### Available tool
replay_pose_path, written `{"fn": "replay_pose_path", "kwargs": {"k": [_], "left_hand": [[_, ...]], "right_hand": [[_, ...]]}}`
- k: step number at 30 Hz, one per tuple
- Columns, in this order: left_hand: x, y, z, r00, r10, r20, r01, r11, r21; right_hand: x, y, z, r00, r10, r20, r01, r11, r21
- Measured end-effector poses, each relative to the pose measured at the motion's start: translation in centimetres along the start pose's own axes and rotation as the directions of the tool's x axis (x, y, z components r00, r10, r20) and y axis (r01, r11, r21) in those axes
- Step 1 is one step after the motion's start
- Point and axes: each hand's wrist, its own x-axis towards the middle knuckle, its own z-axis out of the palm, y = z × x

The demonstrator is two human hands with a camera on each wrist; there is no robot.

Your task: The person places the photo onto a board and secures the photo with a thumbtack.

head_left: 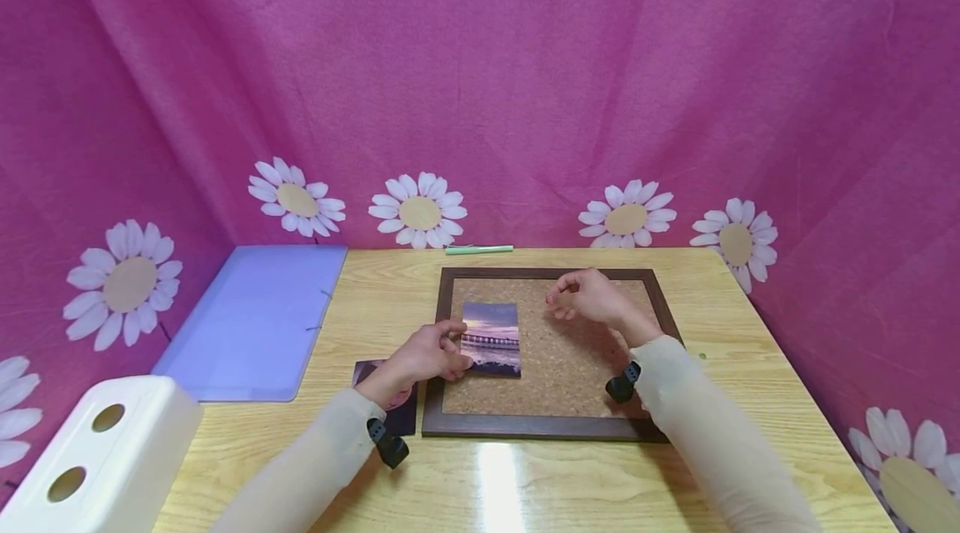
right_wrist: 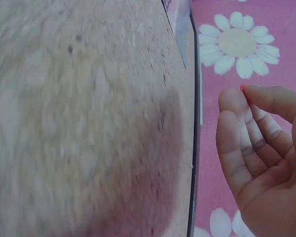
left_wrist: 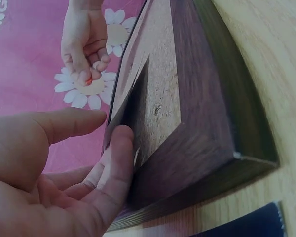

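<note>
Dark-framed corkboard (head_left: 540, 387): lying on the wood-grain table (head_left: 585, 483);
Left hand (head_left: 423, 351): pinching the sunset pier photo (head_left: 491, 325) by its left edge;
Right hand (head_left: 592, 297): hovering above the cork, pinching a tiny red object (right_wrist: 243, 88);
Pier photo: tilting slightly over the board's left half;
Red object: showing at the fingertips, too small to identify

pier photo (head_left: 491, 329), edge raised | on corkboard (head_left: 558, 387) | red object (right_wrist: 243, 88), perhaps pin, aloft
</note>
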Motion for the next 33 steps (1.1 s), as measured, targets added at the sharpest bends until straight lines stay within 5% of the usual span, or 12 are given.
{"fn": "replay_pose_path", "kwargs": {"k": [7, 18, 33], "left_hand": [[0.2, 0.2, 0.2, 0.999, -0.008, -0.044, 0.014, 0.991, 0.137], [0.4, 0.6, 0.5, 0.997, -0.042, -0.068, 0.057, 0.969, 0.240], [0.6, 0.8, 0.8, 0.994, 0.063, -0.086, -0.026, 0.924, 0.382]], "right_hand": [[1.5, -0.2, 1.9, 0.999, -0.047, 0.024, 0.047, 0.999, 0.007], [2.8, -0.9, 4.0, 0.998, 0.001, 0.069, -0.004, 0.999, 0.051], [4.7, -1.5, 6.4, 0.999, 0.042, 0.035, -0.039, 0.997, -0.069]]}}
